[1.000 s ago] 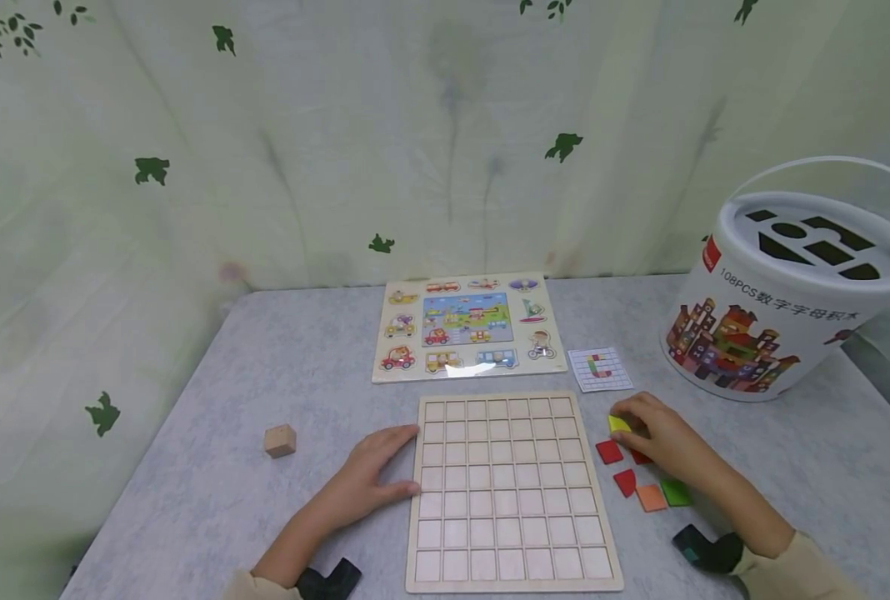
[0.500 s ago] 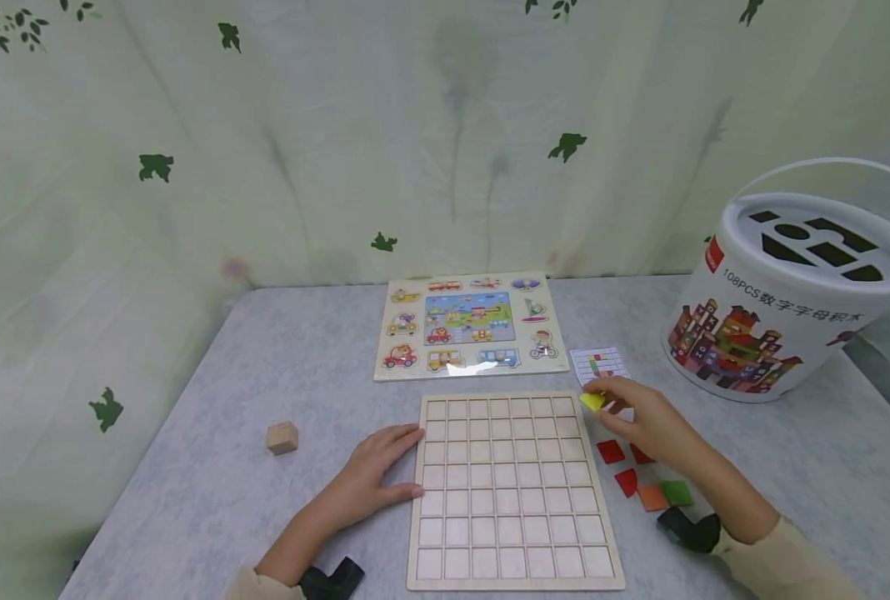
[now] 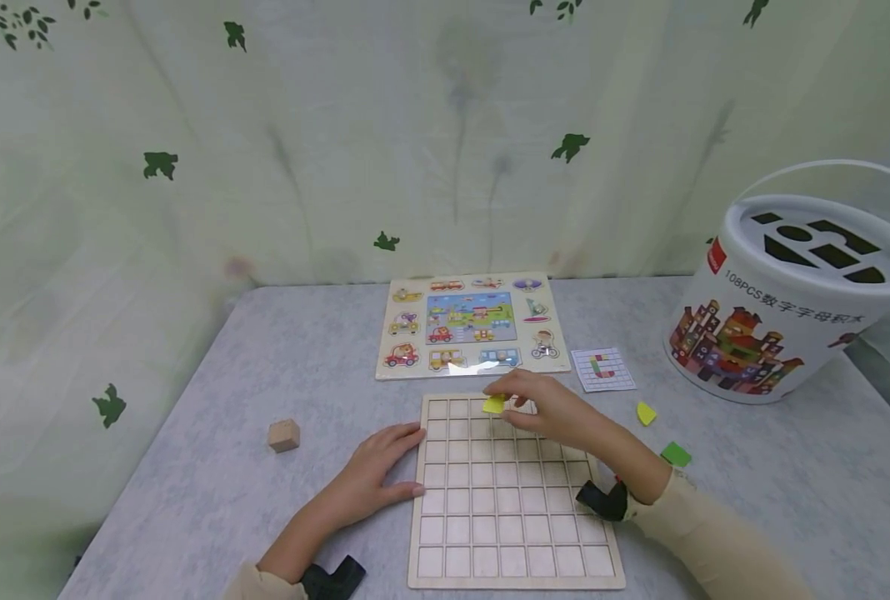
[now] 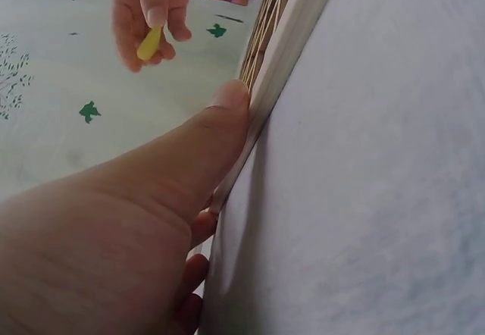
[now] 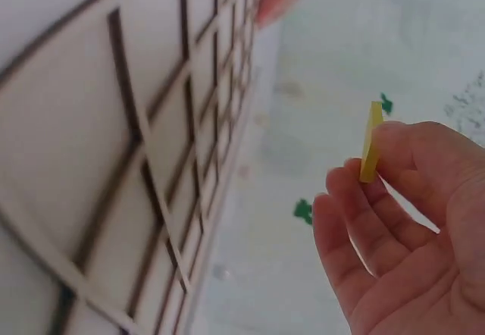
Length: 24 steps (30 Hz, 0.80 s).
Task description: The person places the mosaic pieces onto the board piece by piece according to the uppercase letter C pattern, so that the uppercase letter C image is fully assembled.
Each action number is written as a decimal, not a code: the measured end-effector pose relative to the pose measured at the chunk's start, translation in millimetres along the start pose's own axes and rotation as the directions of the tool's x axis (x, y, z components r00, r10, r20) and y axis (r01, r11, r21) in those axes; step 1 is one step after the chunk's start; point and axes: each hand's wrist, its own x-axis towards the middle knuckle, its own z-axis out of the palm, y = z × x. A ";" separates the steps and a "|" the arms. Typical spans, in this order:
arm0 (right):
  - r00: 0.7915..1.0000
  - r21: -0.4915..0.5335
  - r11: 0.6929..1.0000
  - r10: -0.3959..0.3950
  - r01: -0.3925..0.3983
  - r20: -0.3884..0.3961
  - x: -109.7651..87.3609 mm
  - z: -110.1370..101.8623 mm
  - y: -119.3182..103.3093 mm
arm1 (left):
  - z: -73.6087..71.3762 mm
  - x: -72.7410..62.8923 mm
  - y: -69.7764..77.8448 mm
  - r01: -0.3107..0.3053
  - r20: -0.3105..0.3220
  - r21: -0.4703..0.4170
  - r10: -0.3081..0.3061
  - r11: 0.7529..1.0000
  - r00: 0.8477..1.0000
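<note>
My right hand [image 3: 553, 407] pinches a yellow tile [image 3: 493, 405] between thumb and fingers, over the upper rows of a wooden grid board [image 3: 516, 583]. The right wrist view shows the thin tile [image 5: 371, 142] edge-on, apart from the grid. My left hand [image 3: 373, 467] rests at the board's left edge, fingertips and thumb [image 4: 229, 96] against its side, fingers fairly straight. Right of the board lie another yellow tile [image 3: 646, 413], with one curved side, and a green square tile [image 3: 676, 454]. My right forearm hides most of the red and orange tiles there.
A small card [image 3: 602, 369] with a coloured figure on a grid lies beyond the board's right corner. Behind the board is a picture puzzle [image 3: 471, 325]. A white lidded bucket [image 3: 760, 333] stands at the back right, and a wooden cube [image 3: 283, 435] lies at the left.
My right hand has picked up the yellow tile from beside the board and carried it left, past the card, to over the board's top rows. My left hand has stayed at the edge.
</note>
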 end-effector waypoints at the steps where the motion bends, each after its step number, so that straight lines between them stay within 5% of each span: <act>1: 1.000 -0.003 1.000 0.003 -0.002 0.024 3.8 3.6 0.8 | 0.0 0.0 0.3 0.000 0.001 0.002 0.000 1.000 1.000; 9: 0.988 -0.031 0.998 0.051 -0.046 0.147 18.7 25.8 15.2 | -0.9 0.0 3.4 0.014 0.016 0.024 -0.015 1.000 1.000; 24: 0.982 -0.038 0.996 0.088 -0.083 0.164 18.5 33.8 22.9 | 0.2 0.4 2.7 0.012 0.008 0.015 -0.012 1.000 1.000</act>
